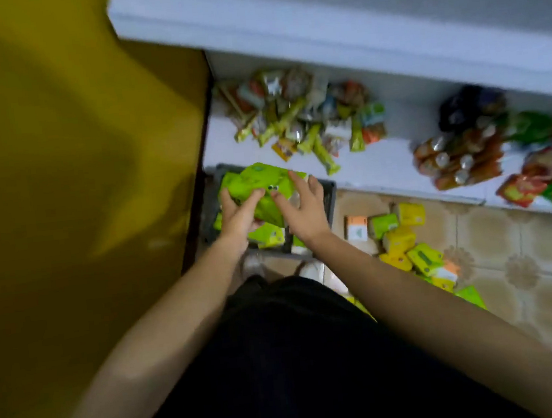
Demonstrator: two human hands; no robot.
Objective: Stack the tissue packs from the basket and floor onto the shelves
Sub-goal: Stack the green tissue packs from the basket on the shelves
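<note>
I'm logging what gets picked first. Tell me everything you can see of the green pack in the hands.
The green pack is a soft, bright lime plastic-wrapped bundle with small dark print, blurred. It is tilted above the dark basket, which holds more green packs. The left hand grips its near left side; the right hand, fingers spread, touches its right edge.

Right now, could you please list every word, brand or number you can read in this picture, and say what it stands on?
No text can be read; the picture is blurred throughout.
Green pack: print too blurred.
Floor packs: labels too blurred.
Shelf snacks: wrappers too blurred.
Bottles: labels too blurred.
</note>
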